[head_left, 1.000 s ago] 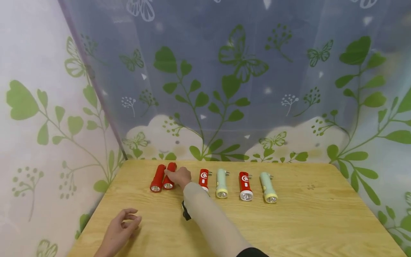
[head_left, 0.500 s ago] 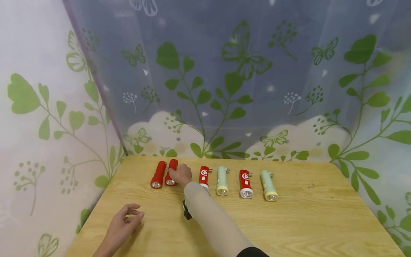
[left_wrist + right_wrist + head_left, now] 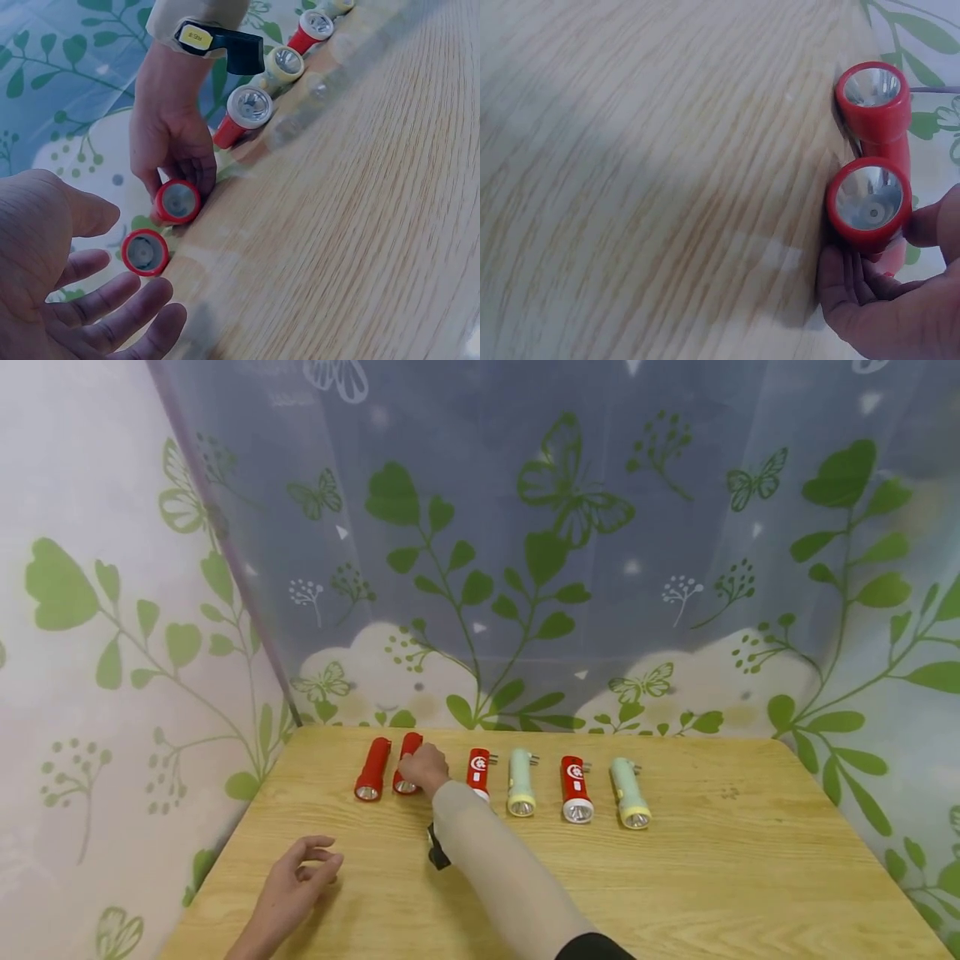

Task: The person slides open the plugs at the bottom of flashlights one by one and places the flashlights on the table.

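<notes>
In the head view, my right hand [image 3: 425, 768] reaches to the far left of the table and grips a red flashlight [image 3: 411, 744]. Its thumb and fingers lie on either side of the body, behind the lens [image 3: 869, 206], as the right wrist view shows. Another all-red flashlight [image 3: 372, 770] lies just left of it, a narrow gap between them. My left hand [image 3: 294, 885] is held over the front left of the table, fingers loosely bent and holding nothing. From the left wrist view, that hand's spread fingers [image 3: 142, 311] appear in front of the red flashlights.
To the right, in the same row, lie a red flashlight with a white rim [image 3: 478, 768], partly behind my right sleeve [image 3: 495, 860], a pale green one [image 3: 520, 777], another red-and-white one [image 3: 576, 785] and another pale green one [image 3: 628, 789]. A leaf-patterned curtain [image 3: 480, 568] stands behind the wooden table [image 3: 712, 877].
My right hand has shifted the gripped red flashlight slightly right, widening the gap to the leftmost one. My left hand keeps about the same pose; the head view has tilted a little.
</notes>
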Demonstrator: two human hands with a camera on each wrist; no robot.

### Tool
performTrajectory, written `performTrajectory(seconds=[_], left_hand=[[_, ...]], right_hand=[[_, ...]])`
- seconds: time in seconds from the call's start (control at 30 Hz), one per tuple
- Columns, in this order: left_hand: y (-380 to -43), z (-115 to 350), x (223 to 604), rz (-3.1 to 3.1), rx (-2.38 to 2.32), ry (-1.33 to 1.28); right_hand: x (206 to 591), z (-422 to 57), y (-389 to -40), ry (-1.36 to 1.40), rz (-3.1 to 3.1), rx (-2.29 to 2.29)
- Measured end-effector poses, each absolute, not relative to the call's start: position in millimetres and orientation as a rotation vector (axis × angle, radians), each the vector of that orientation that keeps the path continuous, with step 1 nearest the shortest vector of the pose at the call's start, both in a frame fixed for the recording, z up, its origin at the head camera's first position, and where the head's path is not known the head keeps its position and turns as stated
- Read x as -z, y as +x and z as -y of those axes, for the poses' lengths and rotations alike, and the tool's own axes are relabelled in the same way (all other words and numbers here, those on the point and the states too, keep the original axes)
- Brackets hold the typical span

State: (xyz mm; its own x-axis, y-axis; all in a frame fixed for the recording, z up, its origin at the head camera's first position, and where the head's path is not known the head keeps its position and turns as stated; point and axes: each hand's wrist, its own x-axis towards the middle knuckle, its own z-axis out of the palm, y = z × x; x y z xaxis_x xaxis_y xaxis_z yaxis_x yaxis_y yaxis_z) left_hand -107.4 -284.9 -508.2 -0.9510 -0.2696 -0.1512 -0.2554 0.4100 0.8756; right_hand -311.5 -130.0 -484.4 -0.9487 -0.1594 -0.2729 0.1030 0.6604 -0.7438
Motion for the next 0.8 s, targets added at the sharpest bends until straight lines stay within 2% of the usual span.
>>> performTrajectory(seconds=[0.8], left_hand=[[-134, 261, 494, 2.554, 1.654, 0.298]], right_hand=[[480, 107, -312, 0.016, -2.378, 1.445]])
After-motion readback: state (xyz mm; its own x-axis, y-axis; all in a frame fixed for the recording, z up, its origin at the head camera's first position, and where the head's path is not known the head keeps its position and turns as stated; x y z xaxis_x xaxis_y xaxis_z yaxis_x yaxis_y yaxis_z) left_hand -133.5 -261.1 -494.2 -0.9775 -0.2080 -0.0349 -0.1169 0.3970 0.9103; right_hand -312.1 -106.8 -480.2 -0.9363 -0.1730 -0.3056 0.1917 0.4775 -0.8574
